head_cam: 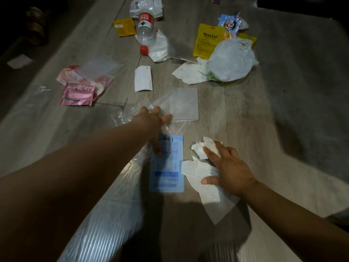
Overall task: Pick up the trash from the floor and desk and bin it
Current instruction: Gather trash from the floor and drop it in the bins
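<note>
Head view: trash strewn on wooden floor (pixel 236 114). Left hand (pixel 151 121), blurred, fingers spread, reaches over clear plastic film (pixel 126 115) mid-scene. Right hand (pixel 229 171), fingers splayed flat, presses white tissue (pixel 198 168) near right, beside blue sachet (pixel 167 171). Bottle (pixel 144 28) far.

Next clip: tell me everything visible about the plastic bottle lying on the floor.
The plastic bottle is clear and looks empty, with a red, white and green label and a red cap. It lies on its side on the wood-look floor, cap toward the camera, its neck end over a white plastic wrapper. A yellow sachet lies close beside it.
</note>
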The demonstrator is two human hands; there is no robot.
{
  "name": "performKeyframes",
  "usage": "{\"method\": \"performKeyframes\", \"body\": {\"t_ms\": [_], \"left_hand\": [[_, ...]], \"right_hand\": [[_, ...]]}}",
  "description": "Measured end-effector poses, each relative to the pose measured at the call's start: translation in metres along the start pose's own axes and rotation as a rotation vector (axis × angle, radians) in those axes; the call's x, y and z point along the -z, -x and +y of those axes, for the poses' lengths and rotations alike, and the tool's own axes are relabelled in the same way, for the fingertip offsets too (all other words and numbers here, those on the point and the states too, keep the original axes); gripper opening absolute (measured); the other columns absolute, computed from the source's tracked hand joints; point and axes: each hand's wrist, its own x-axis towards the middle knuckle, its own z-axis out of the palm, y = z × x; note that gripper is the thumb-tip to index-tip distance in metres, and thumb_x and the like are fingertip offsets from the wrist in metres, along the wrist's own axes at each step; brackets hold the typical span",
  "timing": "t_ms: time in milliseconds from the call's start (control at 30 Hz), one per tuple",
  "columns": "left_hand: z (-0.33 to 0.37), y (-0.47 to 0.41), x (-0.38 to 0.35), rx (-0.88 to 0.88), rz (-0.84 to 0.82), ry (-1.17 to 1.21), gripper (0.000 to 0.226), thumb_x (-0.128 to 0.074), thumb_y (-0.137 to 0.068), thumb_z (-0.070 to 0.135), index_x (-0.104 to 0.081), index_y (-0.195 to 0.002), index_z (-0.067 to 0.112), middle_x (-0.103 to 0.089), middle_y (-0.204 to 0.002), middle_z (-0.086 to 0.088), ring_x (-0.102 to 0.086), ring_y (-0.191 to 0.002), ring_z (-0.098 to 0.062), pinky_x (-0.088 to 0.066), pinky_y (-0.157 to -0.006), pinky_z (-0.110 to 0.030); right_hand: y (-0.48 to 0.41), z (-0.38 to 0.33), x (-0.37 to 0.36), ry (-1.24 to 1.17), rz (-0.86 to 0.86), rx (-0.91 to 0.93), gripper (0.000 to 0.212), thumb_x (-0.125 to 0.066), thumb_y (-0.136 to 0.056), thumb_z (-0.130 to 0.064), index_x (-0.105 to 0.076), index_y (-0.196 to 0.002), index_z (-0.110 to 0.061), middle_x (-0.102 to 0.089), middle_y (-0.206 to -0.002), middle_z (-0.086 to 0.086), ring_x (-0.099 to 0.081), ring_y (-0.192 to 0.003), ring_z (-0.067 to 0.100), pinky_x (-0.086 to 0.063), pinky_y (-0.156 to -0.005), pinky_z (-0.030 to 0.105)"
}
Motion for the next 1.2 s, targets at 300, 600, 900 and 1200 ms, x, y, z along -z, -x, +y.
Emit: {"method": "performKeyframes", "body": {"t_ms": [300,600,900,1200], "left_hand": [[-0.011,0.019,-0.035,-0.013,0.302,0.380,0.118,-0.087,-0.047,0.052,-0.018,-0.141,0.037,-0.017,-0.146,-0.006,-0.031,-0.129,-0.037,-0.041,-0.097,-0.049],[-0.010,-0.015,-0.004,0.067,0.082,0.376,0.152,-0.086,-0.034,0.062,0.027,-0.134,0.054,0.036,-0.150,-0.010,-0.014,-0.139,-0.051,-0.033,-0.107,-0.059],[0.003,-0.026,0.017,0.026,-0.041,0.259,0.153,-0.091,-0.037,0.054,0.023,-0.139,0.051,0.016,-0.156,-0.016,-0.017,-0.141,-0.046,-0.034,-0.108,-0.057],[0.003,-0.024,0.003,-0.036,0.080,0.235,0.125,-0.089,-0.043,0.052,-0.018,-0.145,0.038,-0.020,-0.145,-0.008,-0.037,-0.129,-0.038,-0.045,-0.099,-0.050]], "right_hand": [[-0.001,0.001,-0.001,-0.028,0.002,0.013,0.099,-0.057,-0.074,-0.072,0.003,-0.148,-0.044,0.011,-0.159,-0.010,-0.004,-0.144,0.025,-0.028,-0.112,0.047],[-0.002,0.005,-0.007,-0.049,0.060,0.038,0.104,-0.059,-0.069,-0.074,0.007,-0.145,-0.048,0.007,-0.157,-0.015,-0.007,-0.141,0.023,-0.033,-0.108,0.046],[-0.003,0.005,-0.006,-0.051,0.053,0.030,0.106,-0.061,-0.069,-0.073,0.006,-0.146,-0.048,0.005,-0.158,-0.013,-0.005,-0.140,0.022,-0.032,-0.108,0.045],[-0.002,0.002,-0.003,-0.070,0.029,-0.004,0.103,-0.061,-0.071,-0.071,0.006,-0.146,-0.048,0.008,-0.158,-0.014,-0.002,-0.143,0.023,-0.026,-0.113,0.046]]}}
